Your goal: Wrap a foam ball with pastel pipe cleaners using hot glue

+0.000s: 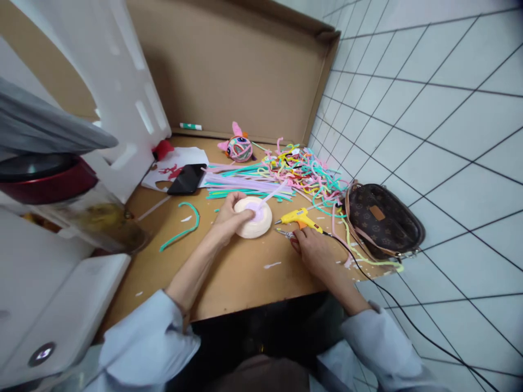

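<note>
My left hand [231, 218] grips a thick, round cream-coloured disc [258, 226] by its left side, thumb pressed near its lilac centre. From that centre a lilac pipe cleaner [273, 193] sticks out to the upper right. To the right, the fingers of my right hand [312, 247] close around the handles of small pliers [286, 234], which lie just below a yellow glue gun [300, 216]. The glue gun's nozzle points left towards the disc, close to its edge. Part of the pliers' handles is hidden under my fingers.
Straight pipe cleaners [241, 182] and a tangled pile [310, 174] lie behind the disc, near a pink-eared ball figure [239, 148]. A phone [187, 179], a bent green pipe cleaner [192, 228] and a jar [98, 212] are left. A brown bag [384, 218] and black cord [392, 296] are right.
</note>
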Available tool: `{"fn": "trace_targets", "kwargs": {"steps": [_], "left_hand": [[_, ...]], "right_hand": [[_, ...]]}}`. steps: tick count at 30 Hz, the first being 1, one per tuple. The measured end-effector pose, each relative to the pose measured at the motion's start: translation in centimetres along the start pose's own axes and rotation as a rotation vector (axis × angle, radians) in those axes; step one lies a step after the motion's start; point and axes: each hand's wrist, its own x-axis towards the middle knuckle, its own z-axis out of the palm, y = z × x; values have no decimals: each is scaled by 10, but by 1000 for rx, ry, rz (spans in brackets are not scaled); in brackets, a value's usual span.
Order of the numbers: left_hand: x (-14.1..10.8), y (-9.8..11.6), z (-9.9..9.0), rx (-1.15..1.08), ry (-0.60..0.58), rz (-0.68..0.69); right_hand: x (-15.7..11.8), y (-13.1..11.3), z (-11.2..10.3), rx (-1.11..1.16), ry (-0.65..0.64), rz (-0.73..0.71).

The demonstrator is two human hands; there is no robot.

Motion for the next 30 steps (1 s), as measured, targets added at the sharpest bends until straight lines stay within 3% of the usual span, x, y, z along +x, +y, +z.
{"fn": "trace_targets", "kwargs": {"steps": [3,11,15,19,25,30], "left_hand": [[0,1,1,4,-10,-12],[2,0,3,2,-1,31],[2,0,3,3,8,25],[4,-3,2,1,2,32],[5,-6,0,22,-10,42],[3,-4,0,34,-5,46]], "right_hand": [[-8,5,-7,119,-33,-5],[-16,17,0,794,239,4],[-2,4,-4,701,331,42],[10,-10,-12,549,299,14],[30,-17,-17,525,216,-99],[41,-17,-16,527,228,-177]]}}
